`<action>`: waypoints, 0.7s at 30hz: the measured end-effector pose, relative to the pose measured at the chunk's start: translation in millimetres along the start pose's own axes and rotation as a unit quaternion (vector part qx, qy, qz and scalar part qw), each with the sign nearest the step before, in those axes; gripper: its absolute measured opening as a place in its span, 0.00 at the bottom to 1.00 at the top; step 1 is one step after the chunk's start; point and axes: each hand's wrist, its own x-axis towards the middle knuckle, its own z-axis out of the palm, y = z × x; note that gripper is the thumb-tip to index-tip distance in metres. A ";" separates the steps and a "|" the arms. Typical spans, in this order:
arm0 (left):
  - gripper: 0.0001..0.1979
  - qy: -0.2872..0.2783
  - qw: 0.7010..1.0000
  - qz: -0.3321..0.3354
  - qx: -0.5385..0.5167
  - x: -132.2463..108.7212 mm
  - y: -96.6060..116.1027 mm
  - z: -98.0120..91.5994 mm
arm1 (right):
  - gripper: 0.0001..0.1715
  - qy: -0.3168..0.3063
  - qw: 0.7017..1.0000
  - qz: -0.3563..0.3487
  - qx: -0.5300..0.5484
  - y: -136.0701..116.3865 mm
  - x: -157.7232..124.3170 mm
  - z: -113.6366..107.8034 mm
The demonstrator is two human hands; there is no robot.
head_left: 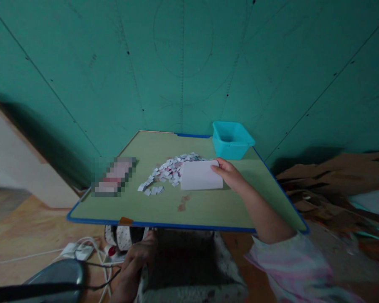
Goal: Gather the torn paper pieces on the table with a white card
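One right hand (228, 172) is reaching over one flat green, blue-edged table (192, 208), its grip clamping the right edge of one smooth white rectangular sheet (198, 176) lying near the table's middle, beside one loose heap of small white paper scraps (169, 170) (too many for counting). One square turquoise plastic tub (232, 141) is standing at the far right corner, and one pixelated patch (113, 176) is masking something at the left. One left hand (138, 257) is resting in shadow below the near edge, its grip too dim for telling whether apart or together.
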 end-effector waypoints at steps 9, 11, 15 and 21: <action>0.21 -0.049 0.999 0.010 -0.013 1.7 7.6 -1.9 | 0.13 0.024 0.999 0.017 -0.034 -12.6 -7.2 -0.8; 0.21 -0.052 0.998 0.012 -0.021 2.6 8.3 -0.8 | 0.15 -0.044 0.998 0.042 -0.009 -15.0 -10.5 3.9; 0.22 -0.050 0.998 0.023 -0.021 4.2 9.1 0.0 | 0.19 -0.098 0.991 0.068 0.057 -17.0 -12.8 6.7; 0.22 -0.043 0.999 0.018 -0.023 7.1 13.0 4.1 | 0.19 -0.109 0.988 0.075 0.085 -15.5 -14.6 2.2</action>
